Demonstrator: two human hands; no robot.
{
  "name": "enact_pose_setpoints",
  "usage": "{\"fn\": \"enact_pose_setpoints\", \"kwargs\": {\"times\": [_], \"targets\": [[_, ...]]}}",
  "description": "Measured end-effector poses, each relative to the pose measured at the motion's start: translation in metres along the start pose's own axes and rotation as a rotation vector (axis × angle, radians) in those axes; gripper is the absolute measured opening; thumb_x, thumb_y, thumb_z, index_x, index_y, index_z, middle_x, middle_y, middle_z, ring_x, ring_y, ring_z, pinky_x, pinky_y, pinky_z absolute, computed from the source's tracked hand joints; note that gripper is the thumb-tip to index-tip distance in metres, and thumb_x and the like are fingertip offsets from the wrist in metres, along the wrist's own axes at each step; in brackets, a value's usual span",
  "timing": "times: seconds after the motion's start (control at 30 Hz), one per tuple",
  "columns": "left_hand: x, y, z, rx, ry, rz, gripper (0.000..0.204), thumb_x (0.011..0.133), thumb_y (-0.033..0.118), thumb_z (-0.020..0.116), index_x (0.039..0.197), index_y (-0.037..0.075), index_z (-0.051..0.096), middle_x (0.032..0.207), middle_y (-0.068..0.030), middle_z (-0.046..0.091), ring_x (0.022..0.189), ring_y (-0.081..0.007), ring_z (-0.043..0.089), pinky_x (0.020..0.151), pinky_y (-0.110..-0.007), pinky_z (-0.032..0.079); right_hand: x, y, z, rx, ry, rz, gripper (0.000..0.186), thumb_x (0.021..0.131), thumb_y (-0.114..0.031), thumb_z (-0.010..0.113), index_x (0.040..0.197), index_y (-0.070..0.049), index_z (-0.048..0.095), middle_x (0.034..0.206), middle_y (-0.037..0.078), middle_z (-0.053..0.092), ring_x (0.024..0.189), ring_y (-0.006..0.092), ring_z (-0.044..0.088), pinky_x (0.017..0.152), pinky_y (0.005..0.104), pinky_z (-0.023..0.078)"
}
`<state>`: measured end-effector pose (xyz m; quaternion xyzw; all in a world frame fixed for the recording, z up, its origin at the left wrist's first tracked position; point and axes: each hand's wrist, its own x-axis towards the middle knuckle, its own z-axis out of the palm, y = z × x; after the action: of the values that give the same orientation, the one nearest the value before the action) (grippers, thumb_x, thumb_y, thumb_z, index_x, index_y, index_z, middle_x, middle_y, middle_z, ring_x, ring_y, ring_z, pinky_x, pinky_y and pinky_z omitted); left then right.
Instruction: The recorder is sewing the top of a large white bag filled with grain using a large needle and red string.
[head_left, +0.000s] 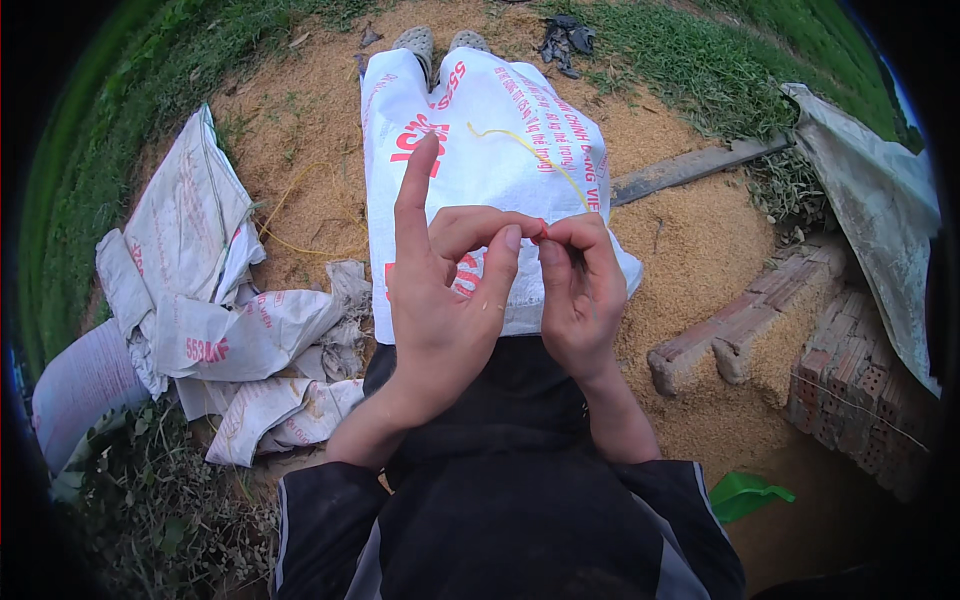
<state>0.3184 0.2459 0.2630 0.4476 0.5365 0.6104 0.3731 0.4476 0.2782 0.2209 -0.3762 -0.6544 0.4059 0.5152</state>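
In the middle, my left hand [440, 300] and my right hand [582, 295] meet over a white woven sack [490, 100] with red print, spread across my lap. Both hands have fingertips pinched at a small red item [541, 231], too small to make out clearly and partly hidden by the fingers. My left index finger sticks up, apart from the others. A thin yellow string [530, 150] lies on the sack and runs down behind my right hand. Two grey perforated shoes [414, 50] show beyond the sack's far edge.
Crumpled white sacks [180, 260] and a loose yellow string [285, 240] lie left on tan husks [690, 240]. At the right are a wooden plank [700, 163], stacked bricks [840, 370], a pale plastic sheet [870, 220] and a green object [745, 495]. Grass [680, 55] borders the husks.
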Motion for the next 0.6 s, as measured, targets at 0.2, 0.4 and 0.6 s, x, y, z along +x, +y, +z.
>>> {"fn": "enact_pose_setpoints", "kwargs": {"times": [0.2, 0.4, 0.6], "targets": [[0.002, 0.007, -0.006, -0.018, -0.123, -0.063, 0.084, 0.092, -0.004, 0.066, 0.156, -0.001, 0.013, 0.103, -0.0135, 0.071, 0.101, -0.0153, 0.067, 0.091, -0.03, 0.053, 0.009, -0.004, -0.01, 0.236, -0.059, 0.118, 0.004, 0.098, 0.001, 0.058, 0.102, 0.001, 0.058, 0.091, 0.004, 0.056, 0.077, 0.0089, 0.05, 0.069, 0.0235, 0.041], [-0.001, 0.001, -0.002, -0.096, -0.022, -0.06, 0.099, 0.083, -0.011, 0.073, 0.158, 0.0, 0.01, 0.102, -0.0124, 0.071, 0.1, -0.0156, 0.066, 0.09, -0.03, 0.054, 0.012, -0.004, -0.019, 0.189, -0.168, 0.111, 0.003, 0.099, 0.0, 0.058, 0.101, 0.0, 0.06, 0.09, 0.003, 0.056, 0.078, 0.0082, 0.05, 0.071, 0.0229, 0.041], [-0.004, -0.011, -0.003, 0.122, 0.046, 0.291, 0.103, 0.081, -0.013, 0.074, 0.158, -0.001, 0.007, 0.097, -0.0122, 0.071, 0.096, -0.0173, 0.066, 0.088, -0.031, 0.054, 0.013, -0.01, -0.017, 0.18, -0.208, 0.125, 0.006, 0.099, -0.002, 0.059, 0.104, 0.0, 0.061, 0.09, 0.003, 0.058, 0.079, 0.008, 0.053, 0.071, 0.0231, 0.043]]}}
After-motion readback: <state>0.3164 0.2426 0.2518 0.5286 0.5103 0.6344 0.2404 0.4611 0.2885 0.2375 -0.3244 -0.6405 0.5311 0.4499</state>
